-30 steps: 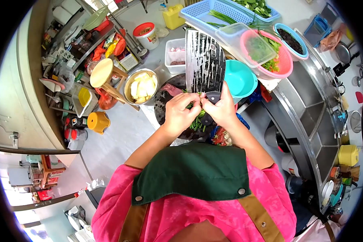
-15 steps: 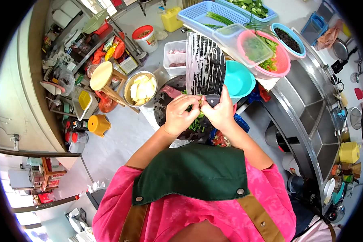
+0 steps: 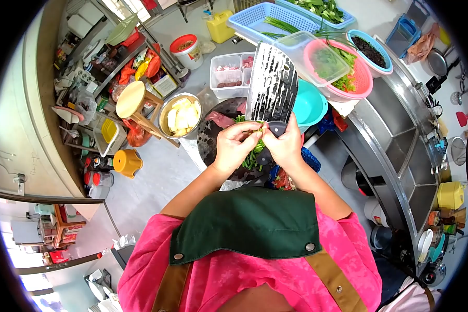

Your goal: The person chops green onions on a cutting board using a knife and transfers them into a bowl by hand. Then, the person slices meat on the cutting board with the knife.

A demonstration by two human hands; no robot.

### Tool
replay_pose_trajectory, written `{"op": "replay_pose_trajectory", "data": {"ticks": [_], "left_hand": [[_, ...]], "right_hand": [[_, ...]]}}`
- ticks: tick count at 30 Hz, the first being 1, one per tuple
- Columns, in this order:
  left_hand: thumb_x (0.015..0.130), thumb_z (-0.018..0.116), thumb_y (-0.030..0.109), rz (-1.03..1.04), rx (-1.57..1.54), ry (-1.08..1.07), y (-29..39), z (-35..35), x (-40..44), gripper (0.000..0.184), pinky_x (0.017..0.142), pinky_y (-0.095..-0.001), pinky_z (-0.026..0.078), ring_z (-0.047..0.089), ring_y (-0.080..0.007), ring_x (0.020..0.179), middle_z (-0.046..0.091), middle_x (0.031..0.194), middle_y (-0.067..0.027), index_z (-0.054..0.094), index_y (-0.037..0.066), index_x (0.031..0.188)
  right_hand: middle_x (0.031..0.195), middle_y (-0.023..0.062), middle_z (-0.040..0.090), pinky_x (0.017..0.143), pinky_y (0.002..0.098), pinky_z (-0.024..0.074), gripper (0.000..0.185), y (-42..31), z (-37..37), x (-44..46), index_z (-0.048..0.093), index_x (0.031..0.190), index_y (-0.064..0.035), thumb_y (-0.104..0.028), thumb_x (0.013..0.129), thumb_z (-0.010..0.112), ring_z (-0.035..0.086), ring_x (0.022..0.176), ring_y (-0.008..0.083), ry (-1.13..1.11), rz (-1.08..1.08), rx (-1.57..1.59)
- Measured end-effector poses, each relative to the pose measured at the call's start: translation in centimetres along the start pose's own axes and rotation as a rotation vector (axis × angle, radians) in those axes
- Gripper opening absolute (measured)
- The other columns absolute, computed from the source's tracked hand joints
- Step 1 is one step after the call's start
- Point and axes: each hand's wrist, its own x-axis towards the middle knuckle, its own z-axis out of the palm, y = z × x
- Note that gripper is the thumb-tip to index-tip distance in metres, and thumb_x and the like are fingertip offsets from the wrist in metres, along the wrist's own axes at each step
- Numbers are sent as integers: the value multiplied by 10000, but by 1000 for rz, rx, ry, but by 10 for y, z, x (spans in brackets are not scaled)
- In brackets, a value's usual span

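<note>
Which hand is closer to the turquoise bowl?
Right. The right hand is close to the turquoise bowl, gripping the cleaver; the left hand is farther away, beyond the right one.

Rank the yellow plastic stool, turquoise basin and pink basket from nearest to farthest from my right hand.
From the right hand:
1. Turquoise basin, ahead right
2. Pink basket, farther ahead right
3. Yellow plastic stool, far left, on the floor

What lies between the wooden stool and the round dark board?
A metal bowl of pale yellow pieces, between stool and board, in the head view.
</note>
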Motion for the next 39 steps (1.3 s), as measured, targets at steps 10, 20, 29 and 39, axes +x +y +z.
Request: {"op": "replay_pose_trajectory", "data": {"ticks": [10,20,29,39], "left_hand": [[845,565,0,-105,-14,-57,2,-2,7,131,792,-262,488,614,-133,853,666,945,-95,642,-26,947],[849,548,-10,143,475,-21,12,10,7,99,747,-240,487,608,-118,793,653,886,-99,628,-15,907],[828,559,29,-135,113,79,-9,10,10,109,683,-231,498,610,-92,725,653,829,-67,631,-36,878],[881,507,99,-582,-413,55,-15,23,22,108,705,-276,510,588,-136,729,607,821,-56,555,23,940]], "right_hand": [[864,50,584,665,234,485,372,-3,-5,-2,415,1054,12,18,756,640,570,734,88,-11,60,143],[873,47,584,646,225,482,427,10,-5,3,415,1077,12,14,731,666,561,719,78,50,59,152],[853,36,562,647,268,531,355,5,-12,3,449,1073,-26,93,762,572,579,692,114,118,215,346],[862,46,573,669,281,556,328,6,-34,-10,449,1056,-33,86,779,578,600,708,133,260,112,358]]}}
